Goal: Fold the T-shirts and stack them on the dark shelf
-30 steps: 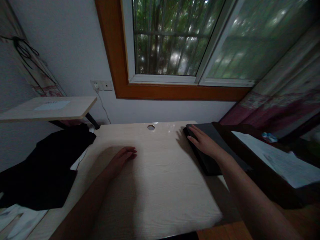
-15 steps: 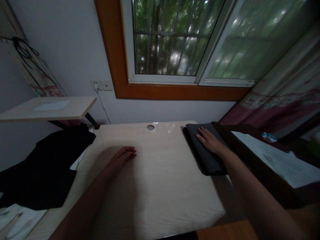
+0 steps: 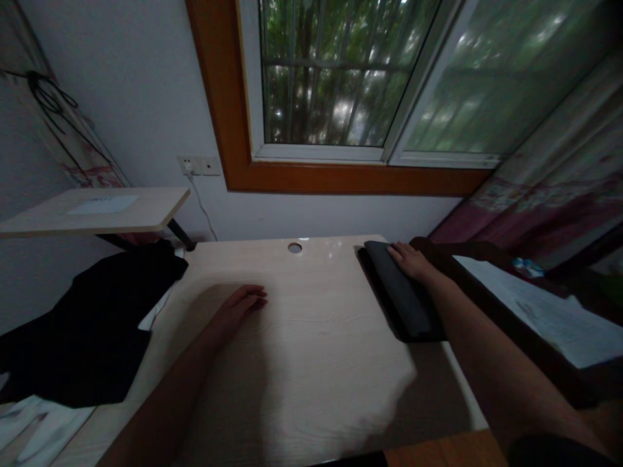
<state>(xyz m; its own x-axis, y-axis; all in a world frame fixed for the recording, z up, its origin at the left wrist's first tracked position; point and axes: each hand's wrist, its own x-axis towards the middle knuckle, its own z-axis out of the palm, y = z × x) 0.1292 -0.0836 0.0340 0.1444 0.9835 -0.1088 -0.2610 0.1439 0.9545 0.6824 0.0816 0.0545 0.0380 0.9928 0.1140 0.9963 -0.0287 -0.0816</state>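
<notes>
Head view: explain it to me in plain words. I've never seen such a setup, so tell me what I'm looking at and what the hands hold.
There is no machine here, just a person's two bare hands. One camera, worn on the head, looks forward and down, so the arms reach in from the bottom.

The surface is a pale, wood-grained desk below a white-framed window. At its right side lies a flat, dark grey and black folded-looking item; its material is unclear. The right hand rests on it. The left hand is over the desk with fingers slightly curled, holding nothing visible. At the left lies a spread black cloth, near a raised pale wooden shelf.
</notes>
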